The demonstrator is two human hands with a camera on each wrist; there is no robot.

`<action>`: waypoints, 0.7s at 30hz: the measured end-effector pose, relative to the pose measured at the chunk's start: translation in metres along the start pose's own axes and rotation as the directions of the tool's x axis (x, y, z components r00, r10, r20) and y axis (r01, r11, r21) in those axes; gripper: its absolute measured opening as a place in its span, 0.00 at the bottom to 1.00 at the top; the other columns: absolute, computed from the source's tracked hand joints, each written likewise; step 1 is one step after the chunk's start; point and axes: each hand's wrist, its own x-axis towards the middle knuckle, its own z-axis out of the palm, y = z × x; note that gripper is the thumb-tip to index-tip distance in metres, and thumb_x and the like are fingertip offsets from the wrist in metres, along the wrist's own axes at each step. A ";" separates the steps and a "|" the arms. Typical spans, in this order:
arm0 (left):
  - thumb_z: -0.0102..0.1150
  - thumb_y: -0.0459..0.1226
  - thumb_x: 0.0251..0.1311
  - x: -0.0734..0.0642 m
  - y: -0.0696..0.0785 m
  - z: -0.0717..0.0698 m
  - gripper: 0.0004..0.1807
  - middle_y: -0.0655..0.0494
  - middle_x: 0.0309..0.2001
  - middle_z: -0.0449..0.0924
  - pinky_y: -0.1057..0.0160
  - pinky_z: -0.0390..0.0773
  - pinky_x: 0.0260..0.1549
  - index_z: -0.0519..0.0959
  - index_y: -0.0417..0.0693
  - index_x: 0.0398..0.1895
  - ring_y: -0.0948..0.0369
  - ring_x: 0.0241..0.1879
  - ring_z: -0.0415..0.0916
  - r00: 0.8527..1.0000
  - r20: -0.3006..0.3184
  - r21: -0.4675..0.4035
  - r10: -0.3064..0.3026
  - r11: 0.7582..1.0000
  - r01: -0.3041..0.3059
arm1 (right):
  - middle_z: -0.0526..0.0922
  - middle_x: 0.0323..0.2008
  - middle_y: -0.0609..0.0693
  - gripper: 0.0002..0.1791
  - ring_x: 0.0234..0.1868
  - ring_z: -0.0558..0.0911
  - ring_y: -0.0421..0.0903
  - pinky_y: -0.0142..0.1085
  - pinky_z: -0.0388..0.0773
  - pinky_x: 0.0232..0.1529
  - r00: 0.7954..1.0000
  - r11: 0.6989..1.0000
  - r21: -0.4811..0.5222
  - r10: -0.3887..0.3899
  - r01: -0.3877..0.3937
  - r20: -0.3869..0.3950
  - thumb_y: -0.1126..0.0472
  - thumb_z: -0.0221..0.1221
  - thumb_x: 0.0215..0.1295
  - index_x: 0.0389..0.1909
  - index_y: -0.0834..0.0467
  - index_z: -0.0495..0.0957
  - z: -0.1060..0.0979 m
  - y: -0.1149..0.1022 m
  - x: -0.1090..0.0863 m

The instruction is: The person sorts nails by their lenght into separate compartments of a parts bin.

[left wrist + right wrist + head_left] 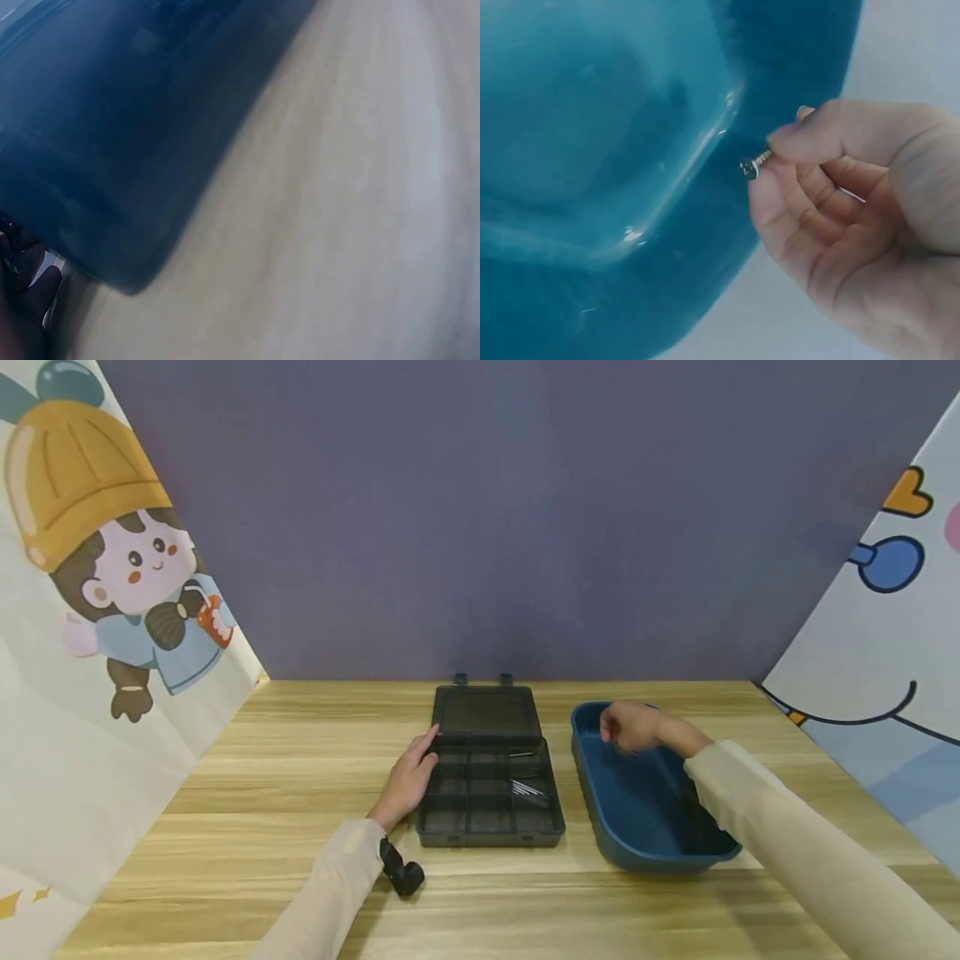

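In the right wrist view my right hand (855,217) pinches a small cross-head screw (756,163) between thumb and forefinger. That hand is above the far part of the blue tub (637,852); the screw is too small to make out in the head view. My left hand (407,781) rests along the left side of a dark see-through compartment box (491,841), its fingers extended. The box lies with its lid (486,708) folded back. Thin silver metal pieces (527,789) lie in its right-hand compartments.
The wooden table (300,760) meets a grey-purple panel (487,527) at the back. Panels with cartoon prints stand at left and right. A black wrist device (402,870) sits on the left wrist. The tub is just right of the box, with a narrow gap between.
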 end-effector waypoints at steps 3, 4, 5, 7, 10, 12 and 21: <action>0.41 0.32 0.69 0.000 0.000 0.000 0.27 0.42 0.68 0.64 0.43 0.59 0.66 0.59 0.41 0.72 0.44 0.69 0.58 1.000 0.002 -0.003 -0.006 1.000 0.006 | 0.66 0.18 0.46 0.15 0.17 0.62 0.40 0.31 0.61 0.20 1.000 1.000 0.020 -0.021 0.020 0.009 0.84 0.44 0.47 0.31 0.67 0.73 -0.003 -0.010 0.003; 0.41 0.32 0.69 0.000 0.000 0.000 0.27 0.42 0.67 0.64 0.43 0.59 0.66 0.59 0.41 0.72 0.44 0.69 0.58 1.000 0.003 0.000 -0.005 1.000 0.005 | 0.67 0.18 0.46 0.15 0.17 0.62 0.40 0.31 0.61 0.20 1.000 0.999 0.023 -0.023 0.023 0.014 0.84 0.44 0.47 0.31 0.67 0.73 -0.004 -0.013 0.005; 0.41 0.33 0.69 0.000 0.001 0.000 0.27 0.43 0.68 0.64 0.44 0.59 0.66 0.59 0.41 0.72 0.45 0.69 0.58 1.000 0.003 -0.002 -0.011 1.000 0.011 | 0.67 0.18 0.46 0.16 0.17 0.62 0.40 0.31 0.61 0.19 0.999 0.999 0.022 -0.027 0.027 0.018 0.84 0.43 0.47 0.31 0.67 0.73 -0.005 -0.016 0.006; 0.41 0.33 0.69 0.000 0.001 0.000 0.27 0.43 0.68 0.64 0.44 0.58 0.66 0.59 0.42 0.72 0.45 0.69 0.58 1.000 0.002 -0.004 -0.014 1.000 0.014 | 0.67 0.18 0.46 0.16 0.17 0.62 0.40 0.31 0.61 0.19 0.999 0.999 0.009 -0.037 0.037 0.023 0.84 0.43 0.47 0.31 0.66 0.73 -0.007 -0.022 0.009; 0.41 0.33 0.69 0.000 0.002 0.000 0.27 0.43 0.68 0.64 0.44 0.58 0.67 0.59 0.42 0.72 0.45 0.69 0.57 1.000 0.003 -0.012 -0.016 1.000 0.016 | 0.67 0.17 0.46 0.15 0.17 0.62 0.40 0.31 0.61 0.20 0.999 0.998 -0.027 -0.050 0.050 0.023 0.83 0.44 0.47 0.30 0.65 0.74 -0.009 -0.031 0.014; 0.41 0.33 0.69 0.000 0.002 0.000 0.27 0.43 0.68 0.64 0.44 0.58 0.67 0.58 0.42 0.72 0.45 0.69 0.57 1.000 0.005 -0.017 -0.015 1.000 0.016 | 0.67 0.18 0.46 0.15 0.17 0.61 0.39 0.31 0.60 0.20 0.997 0.996 -0.048 -0.071 0.072 0.019 0.82 0.45 0.46 0.29 0.65 0.75 -0.010 -0.036 0.017; 0.41 0.32 0.68 0.000 0.000 0.000 0.27 0.42 0.67 0.66 0.44 0.59 0.66 0.59 0.39 0.71 0.45 0.69 0.59 1.000 -0.008 -0.005 0.005 1.000 -0.005 | 0.74 0.22 0.47 0.14 0.21 0.65 0.40 0.31 0.63 0.22 0.995 0.987 -0.123 -0.102 0.102 0.009 0.80 0.50 0.48 0.28 0.59 0.77 -0.011 -0.059 0.033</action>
